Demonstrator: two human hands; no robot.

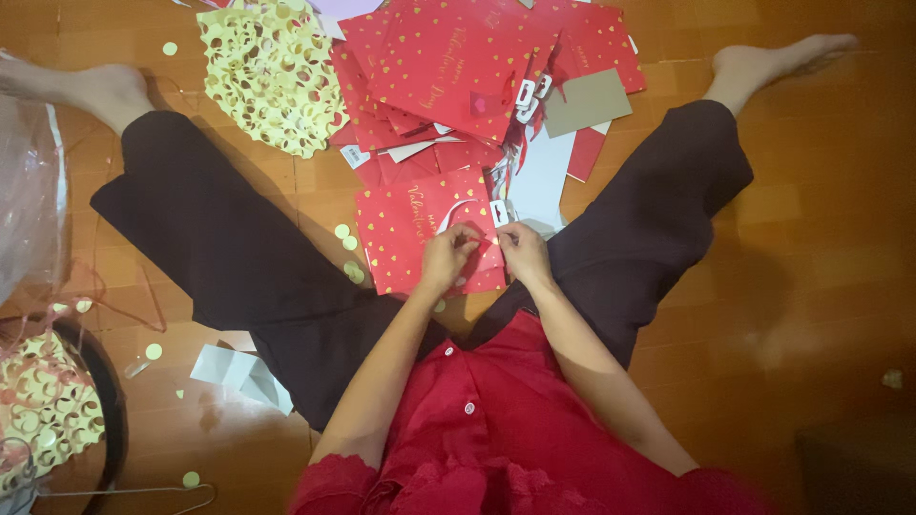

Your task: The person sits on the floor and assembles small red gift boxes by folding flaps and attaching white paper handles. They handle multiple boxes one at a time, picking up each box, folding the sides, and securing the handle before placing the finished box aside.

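Your left hand (447,256) and right hand (523,250) pinch the red bag (401,238) near its white tag (499,212), bare floor (811,238) at right.

looks like a home, prob a living rm: person sits barefoot on a polished wood floor (821,219) w/ legs spread, red gift bags (458,67), gold punched paper sheet (272,76) & paper scraps (239,372) strewn about, no tabletop used.
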